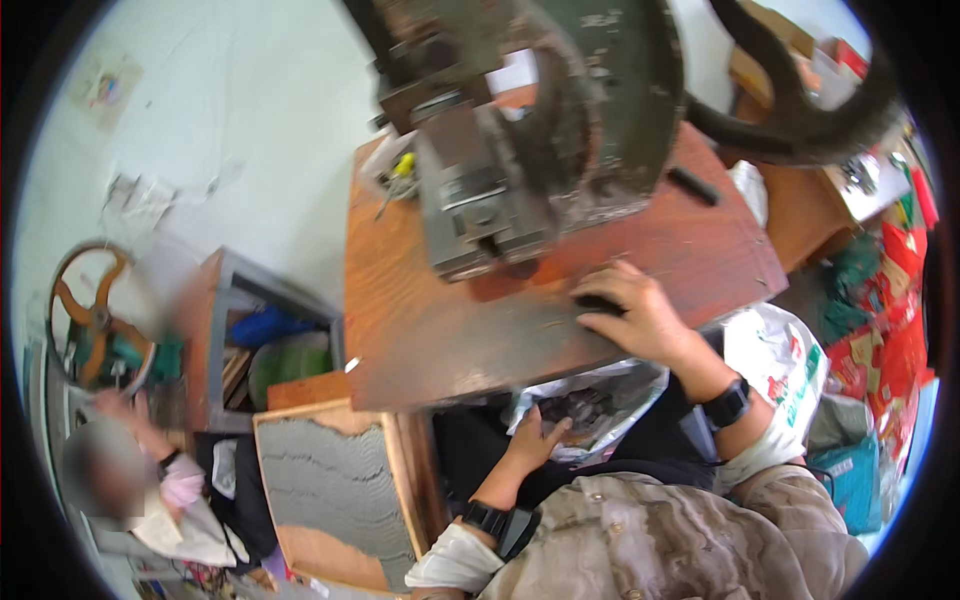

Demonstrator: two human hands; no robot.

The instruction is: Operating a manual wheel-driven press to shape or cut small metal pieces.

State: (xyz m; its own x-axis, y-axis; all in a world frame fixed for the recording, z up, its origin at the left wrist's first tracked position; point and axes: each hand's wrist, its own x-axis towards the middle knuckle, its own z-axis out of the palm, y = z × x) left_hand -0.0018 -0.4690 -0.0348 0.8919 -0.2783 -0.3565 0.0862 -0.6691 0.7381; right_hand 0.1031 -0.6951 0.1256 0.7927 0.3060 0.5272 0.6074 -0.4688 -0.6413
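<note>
My right hand [636,315] rests on the reddish-brown table top. Its thumb and fingers close round a small dark piece [598,303], whose exact kind I cannot make out. Below the table edge, my left hand [530,445] is at the mouth of a plastic bag [625,400] on my lap. Its thumb stands apart from the fingers, and no held thing shows. Several small dark pieces [588,408] lie in the bag. In front of my right hand stands a heavy green hand press [625,110] with a metal die block [480,205] on its base.
The table [700,250] bears a short black bar [694,185] and a small container [392,172] behind the press. A curved handwheel [790,125] juts out at upper right. A wooden board with grey sheet [335,490] stands left; a co-worker [175,490] sits beyond. Red bags [880,340] are at right.
</note>
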